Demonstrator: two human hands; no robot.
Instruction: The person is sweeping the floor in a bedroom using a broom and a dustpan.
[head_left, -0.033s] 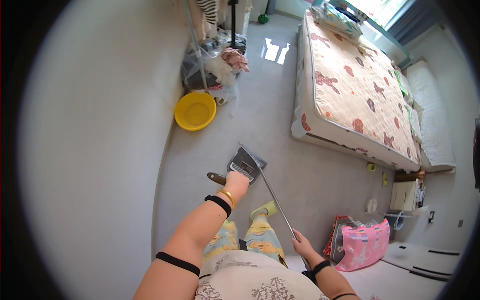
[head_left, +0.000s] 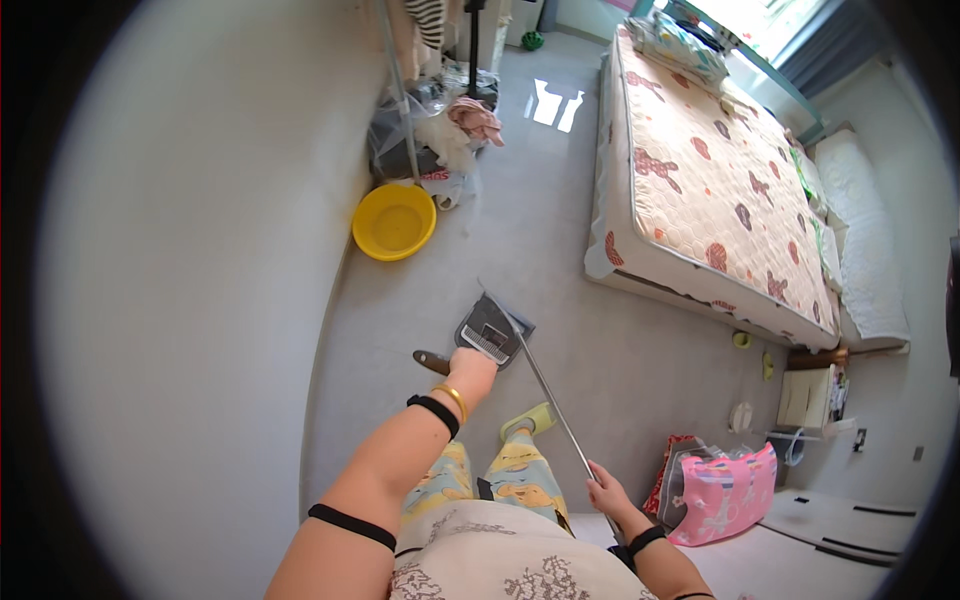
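Observation:
My left hand (head_left: 472, 374) is closed around the short brown handle (head_left: 431, 361) of a dark grey dustpan (head_left: 475, 322). The dustpan rests low at the floor in front of my feet, a row of pale teeth near its handle side. In my right hand (head_left: 606, 492) is the thin metal pole of a floor squeegee (head_left: 556, 403), slanting down and forward to the left. Its narrow grey head lies along the far right edge of the dustpan. Any dirt in the pan is too small to make out.
A yellow basin (head_left: 394, 222) stands by the left wall, with bagged items and a pink cloth (head_left: 475, 121) behind it. The bed (head_left: 700, 180) fills the far right. Nearer right are a pink bag (head_left: 728, 492), a small white cabinet (head_left: 806, 396) and green slippers (head_left: 741, 340).
The view has shifted very slightly. Both hands keep their grips, and the dustpan and squeegee stay in nearly the same place.

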